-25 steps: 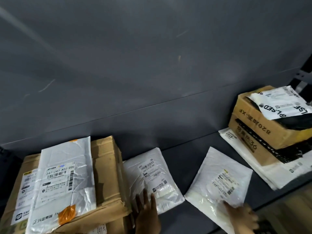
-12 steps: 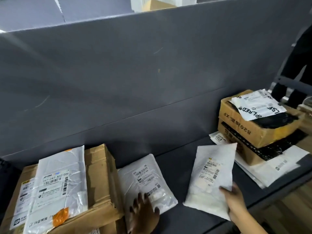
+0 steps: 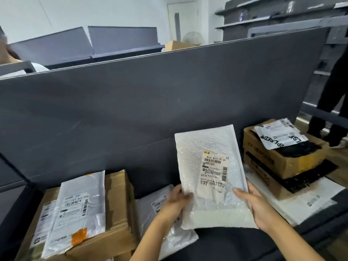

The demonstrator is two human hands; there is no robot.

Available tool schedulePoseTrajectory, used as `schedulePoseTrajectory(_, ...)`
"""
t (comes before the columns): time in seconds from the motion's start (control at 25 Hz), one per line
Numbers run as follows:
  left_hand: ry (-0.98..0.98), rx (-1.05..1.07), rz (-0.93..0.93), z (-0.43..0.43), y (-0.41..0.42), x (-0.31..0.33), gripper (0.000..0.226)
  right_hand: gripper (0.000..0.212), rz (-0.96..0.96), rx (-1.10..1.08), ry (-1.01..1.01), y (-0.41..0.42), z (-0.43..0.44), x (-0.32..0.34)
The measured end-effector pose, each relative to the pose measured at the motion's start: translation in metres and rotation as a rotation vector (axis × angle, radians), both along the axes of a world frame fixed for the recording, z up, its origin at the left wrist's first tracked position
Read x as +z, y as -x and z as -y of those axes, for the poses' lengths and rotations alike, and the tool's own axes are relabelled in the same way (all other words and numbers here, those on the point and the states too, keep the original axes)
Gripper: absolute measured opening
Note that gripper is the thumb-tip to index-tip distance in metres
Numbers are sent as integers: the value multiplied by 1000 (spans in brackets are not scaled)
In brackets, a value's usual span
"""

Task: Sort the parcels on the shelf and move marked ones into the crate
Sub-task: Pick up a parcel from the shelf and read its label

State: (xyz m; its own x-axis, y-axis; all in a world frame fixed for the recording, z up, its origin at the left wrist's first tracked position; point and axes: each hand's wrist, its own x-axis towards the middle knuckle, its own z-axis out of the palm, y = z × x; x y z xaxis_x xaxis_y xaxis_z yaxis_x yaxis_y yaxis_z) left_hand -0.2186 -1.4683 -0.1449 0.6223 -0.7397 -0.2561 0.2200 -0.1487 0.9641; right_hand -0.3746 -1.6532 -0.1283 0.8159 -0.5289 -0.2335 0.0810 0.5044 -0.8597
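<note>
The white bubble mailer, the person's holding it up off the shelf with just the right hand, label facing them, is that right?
Not quite: both hands hold it. In the head view, the left hand grips the left edge of the white bubble mailer and the right hand grips the right edge. The rest stands: it is raised off the shelf, label facing the person.
</note>
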Motion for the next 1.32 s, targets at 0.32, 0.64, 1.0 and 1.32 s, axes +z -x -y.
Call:
schedulePoseTrajectory(0.32, 105, 118, 444, -33, 6, 40, 19, 70, 9, 118, 16, -24, -15, 9)
schedulePoseTrajectory(0.64, 173, 222, 299, -49, -6, 41, 34, 61, 110, 142, 403, -30, -28, 44)
schedulePoseTrajectory(1.0, 198, 301, 271, -39, -1, 50, 50, 22, 60, 68, 523, -44, -24, 58)
schedulePoseTrajectory(1.32, 0, 442, 179, -41, 11, 11, 23, 39, -122, 42, 523, -65, -27, 2)
